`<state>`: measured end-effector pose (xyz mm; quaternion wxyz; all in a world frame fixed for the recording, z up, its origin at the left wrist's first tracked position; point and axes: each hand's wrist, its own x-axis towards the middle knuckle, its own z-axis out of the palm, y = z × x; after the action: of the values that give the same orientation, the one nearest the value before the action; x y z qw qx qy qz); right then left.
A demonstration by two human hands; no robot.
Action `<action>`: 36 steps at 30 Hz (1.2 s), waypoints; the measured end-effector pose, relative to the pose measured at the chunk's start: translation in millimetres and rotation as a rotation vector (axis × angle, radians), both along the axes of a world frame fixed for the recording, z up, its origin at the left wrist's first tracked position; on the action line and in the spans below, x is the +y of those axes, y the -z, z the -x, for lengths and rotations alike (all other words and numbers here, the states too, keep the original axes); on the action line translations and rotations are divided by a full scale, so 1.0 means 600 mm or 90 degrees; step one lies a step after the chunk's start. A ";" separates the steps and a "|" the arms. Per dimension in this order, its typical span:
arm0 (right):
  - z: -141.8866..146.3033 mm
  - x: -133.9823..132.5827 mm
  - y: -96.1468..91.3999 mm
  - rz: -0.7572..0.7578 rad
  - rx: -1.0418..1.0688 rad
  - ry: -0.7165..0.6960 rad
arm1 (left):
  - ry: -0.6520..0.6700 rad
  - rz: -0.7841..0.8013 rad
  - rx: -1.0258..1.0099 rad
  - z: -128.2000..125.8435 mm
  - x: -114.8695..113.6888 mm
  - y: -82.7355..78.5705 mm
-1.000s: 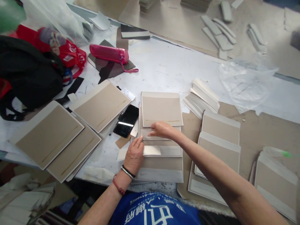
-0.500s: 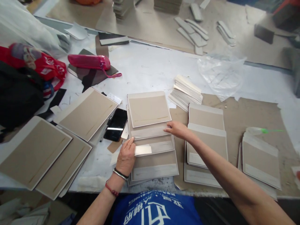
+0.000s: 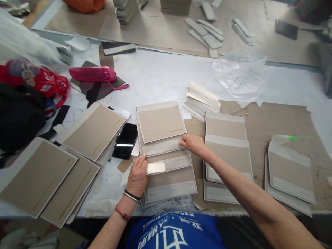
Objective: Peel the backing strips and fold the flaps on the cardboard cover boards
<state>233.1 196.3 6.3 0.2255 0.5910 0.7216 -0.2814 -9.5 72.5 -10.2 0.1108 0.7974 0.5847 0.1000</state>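
Note:
A staggered stack of tan cardboard panels with pale grey borders (image 3: 161, 122) lies in front of me on the white table (image 3: 166, 77). My left hand (image 3: 136, 174) lies flat on the stack's left edge, fingers together, a small cream strip (image 3: 156, 168) beside its fingertips. My right hand (image 3: 193, 144) presses flat on the right end of the second panel's grey border (image 3: 162, 148), fingers stretched out. Neither hand grips anything.
A black phone (image 3: 125, 140) lies left of the stack. More panels lie at left (image 3: 93, 131) and right (image 3: 228, 145), (image 3: 289, 171). A pile of cream strips (image 3: 201, 100), a pink pencil case (image 3: 90, 74), red and black bags (image 3: 26, 100) and clear plastic (image 3: 241, 74) surround them.
My right hand slid from the middle of the grey border to its right end. My left hand stayed at the stack's left edge. The view shifted right.

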 end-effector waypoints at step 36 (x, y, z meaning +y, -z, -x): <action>0.030 -0.009 -0.008 -0.033 -0.106 0.030 | -0.006 0.007 -0.022 0.005 -0.001 0.004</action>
<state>214.9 191.0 10.9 0.2629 0.6345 0.6934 -0.2180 -12.7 71.9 -12.6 0.1248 0.7920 0.5872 0.1114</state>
